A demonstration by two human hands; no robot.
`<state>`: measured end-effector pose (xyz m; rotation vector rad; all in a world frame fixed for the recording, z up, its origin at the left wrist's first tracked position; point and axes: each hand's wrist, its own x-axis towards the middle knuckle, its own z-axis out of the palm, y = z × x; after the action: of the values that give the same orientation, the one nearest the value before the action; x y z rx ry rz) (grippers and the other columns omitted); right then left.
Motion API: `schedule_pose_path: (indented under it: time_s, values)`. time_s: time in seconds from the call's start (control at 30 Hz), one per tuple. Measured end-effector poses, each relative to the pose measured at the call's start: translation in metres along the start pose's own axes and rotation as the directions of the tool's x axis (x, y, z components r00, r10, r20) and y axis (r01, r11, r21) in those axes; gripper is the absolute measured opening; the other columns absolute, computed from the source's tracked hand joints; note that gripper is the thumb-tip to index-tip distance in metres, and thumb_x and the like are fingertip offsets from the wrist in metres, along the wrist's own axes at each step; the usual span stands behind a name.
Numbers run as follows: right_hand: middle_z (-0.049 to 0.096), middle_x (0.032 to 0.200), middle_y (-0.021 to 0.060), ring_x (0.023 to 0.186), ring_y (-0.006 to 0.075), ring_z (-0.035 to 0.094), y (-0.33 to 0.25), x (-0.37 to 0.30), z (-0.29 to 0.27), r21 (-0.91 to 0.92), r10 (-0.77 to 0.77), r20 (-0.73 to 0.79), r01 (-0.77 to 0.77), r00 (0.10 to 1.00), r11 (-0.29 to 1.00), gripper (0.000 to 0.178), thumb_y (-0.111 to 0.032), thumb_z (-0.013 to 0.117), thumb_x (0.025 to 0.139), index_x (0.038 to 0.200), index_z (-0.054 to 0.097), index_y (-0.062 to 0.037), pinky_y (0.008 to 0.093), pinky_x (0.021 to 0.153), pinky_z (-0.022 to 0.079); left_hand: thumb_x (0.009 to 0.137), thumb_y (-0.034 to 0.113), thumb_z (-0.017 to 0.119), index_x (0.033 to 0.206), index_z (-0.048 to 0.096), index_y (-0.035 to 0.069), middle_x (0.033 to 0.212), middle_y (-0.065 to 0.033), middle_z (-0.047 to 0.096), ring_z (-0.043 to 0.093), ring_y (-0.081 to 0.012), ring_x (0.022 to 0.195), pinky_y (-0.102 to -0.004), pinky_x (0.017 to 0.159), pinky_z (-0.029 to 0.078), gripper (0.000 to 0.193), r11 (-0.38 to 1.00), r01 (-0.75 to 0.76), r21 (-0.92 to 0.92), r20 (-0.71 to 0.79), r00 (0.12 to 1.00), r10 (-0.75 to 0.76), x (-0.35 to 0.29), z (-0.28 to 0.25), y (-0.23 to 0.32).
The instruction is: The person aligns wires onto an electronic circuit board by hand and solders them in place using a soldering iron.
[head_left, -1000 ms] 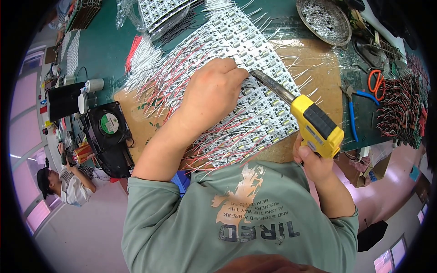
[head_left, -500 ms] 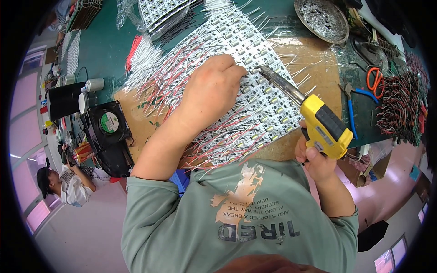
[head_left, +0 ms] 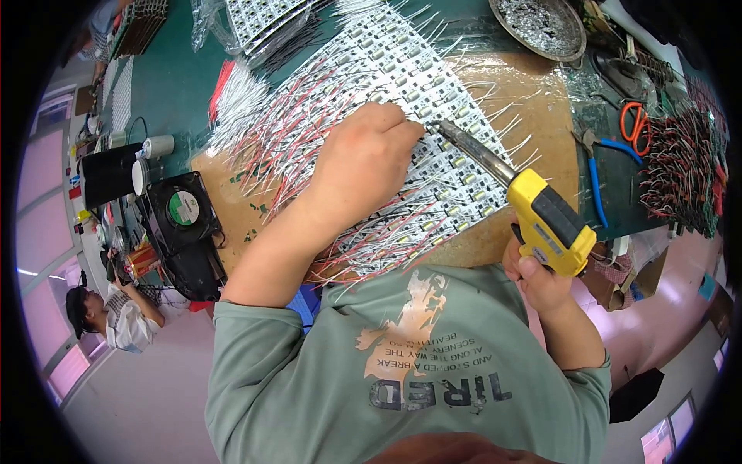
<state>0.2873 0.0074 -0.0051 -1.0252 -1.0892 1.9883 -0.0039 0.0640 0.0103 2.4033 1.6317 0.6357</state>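
Observation:
A large panel of small white circuit boards [head_left: 462, 179] lies at an angle before me, with many red and white wires [head_left: 297, 127] spread across its left side and lower part. My left hand [head_left: 369, 158] is over the panel, thumb and fingertips pinched together at its surface; what they hold is hidden. In my right hand [head_left: 533, 271] is a yellow and black soldering gun [head_left: 553, 224], gripped by its handle. Its dark tip points up and left and ends at the panel, just right of my left fingertips.
Brown cardboard [head_left: 545, 108] lies under the panel. To the right are blue-handled pliers [head_left: 595, 182], orange-handled scissors [head_left: 635, 127], a wire bundle [head_left: 680, 178] and a round metal dish [head_left: 541, 27]. A black fan [head_left: 182, 209] stands left. Another person [head_left: 124, 317] sits far left.
My left hand and the soldering gun's tip have shifted slightly down over the panel and closer together. The whole view has also moved a little. Both hands keep their grip.

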Motion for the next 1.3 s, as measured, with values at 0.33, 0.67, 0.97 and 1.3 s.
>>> schedule_pose_path:
  time_s: [0.33,0.67,0.97,1.3]
  values:
    - [0.046,0.067,0.0035,0.054,0.0117,0.044,0.006,0.002,0.010,-0.049,-0.004,-0.100,-0.001,0.995,0.999,0.058,-0.026,0.069,0.082,0.126,0.046,0.0039,0.0252,0.050,0.037,0.076,0.003,0.067,0.088,0.069,0.008,0.080,-0.0066,0.061,0.062,-0.0266,0.075,-0.0375,0.066,0.052,0.013,0.999,0.018,0.038,0.025,0.999,-0.019,-0.001,0.001,0.000]
    - [0.047,0.066,0.0035,0.053,0.0124,0.045,0.004,0.004,0.012,-0.059,0.014,-0.097,-0.020,0.995,0.998,0.049,-0.027,0.068,0.083,0.115,0.048,0.0031,0.0257,0.049,0.037,0.077,0.003,0.066,0.088,0.069,0.008,0.080,-0.0067,0.061,0.062,-0.0266,0.076,-0.0374,0.066,0.052,0.013,0.999,0.021,0.036,0.029,0.999,-0.022,0.000,-0.001,0.001]
    - [0.046,0.067,0.0028,0.054,0.0121,0.044,0.005,0.002,0.009,0.035,-0.025,-0.092,0.028,0.995,0.999,0.063,-0.030,0.071,0.082,0.129,0.045,0.0030,0.0260,0.049,0.037,0.077,0.002,0.065,0.088,0.068,0.007,0.081,-0.0071,0.061,0.062,-0.0269,0.078,-0.0374,0.068,0.052,0.012,0.999,0.022,0.035,0.033,0.999,-0.023,0.001,-0.001,0.001]
    - [0.054,0.070,0.0055,0.057,0.0120,0.049,0.005,-0.004,0.002,0.091,-0.051,-0.039,0.054,0.998,0.994,0.056,-0.019,0.068,0.085,0.131,0.044,0.0027,0.0255,0.051,0.040,0.077,0.003,0.067,0.088,0.069,0.008,0.083,-0.0082,0.061,0.062,-0.0281,0.079,-0.0378,0.069,0.052,0.013,1.000,0.026,-0.007,-0.023,0.999,-0.026,0.001,-0.004,0.002]
